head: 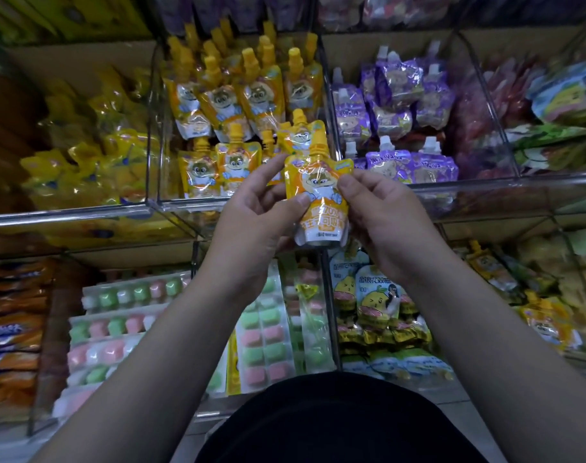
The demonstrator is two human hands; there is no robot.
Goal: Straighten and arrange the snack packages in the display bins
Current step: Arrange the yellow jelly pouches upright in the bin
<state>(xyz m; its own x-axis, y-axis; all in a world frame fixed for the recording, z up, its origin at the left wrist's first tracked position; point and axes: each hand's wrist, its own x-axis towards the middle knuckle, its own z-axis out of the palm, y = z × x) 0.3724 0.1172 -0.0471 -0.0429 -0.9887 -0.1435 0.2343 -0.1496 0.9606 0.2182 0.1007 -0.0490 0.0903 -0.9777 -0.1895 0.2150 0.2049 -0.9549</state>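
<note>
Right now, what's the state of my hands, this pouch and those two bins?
orange pouch: upright, spout up, held by both hands.
left hand: grips pouch's left edge.
right hand: grips its right edge.
orange bin: pouches standing, spouts up.
purple bin: pouches tilted, uneven.

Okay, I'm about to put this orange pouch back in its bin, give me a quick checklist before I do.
1. Grip: left hand and right hand both hold the orange pouch by its sides: ok.
2. Pouch upright, cap on top: ok.
3. Matching bin straight ahead: ok.
4. Free slot in the front row: cannot tell, the held pouch hides it.
5. Neighbours straight: not ok, one loose pouch behind it sits tilted.
</note>
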